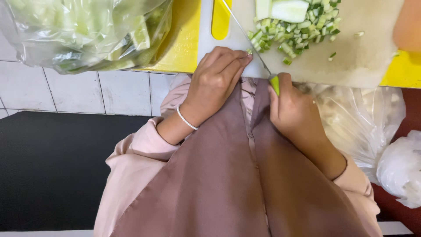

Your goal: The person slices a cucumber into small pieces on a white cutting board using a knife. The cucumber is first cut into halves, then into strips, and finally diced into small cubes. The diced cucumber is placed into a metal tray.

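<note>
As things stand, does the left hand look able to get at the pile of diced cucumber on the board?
Probably yes. The left hand rests at the cutting board's near edge, and the diced cucumber lies just beyond. Only the knife blade, angled between them, stands in the way.

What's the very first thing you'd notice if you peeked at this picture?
Probably the pile of tiny green and white diced vegetable cubes on the white cutting board at the top. Just below it, the right hand grips a knife with a green handle, its thin blade lying across the board, while the left hand rests on the board's near edge. At top left sits a clear plastic bag stuffed with pale green pieces.
</note>
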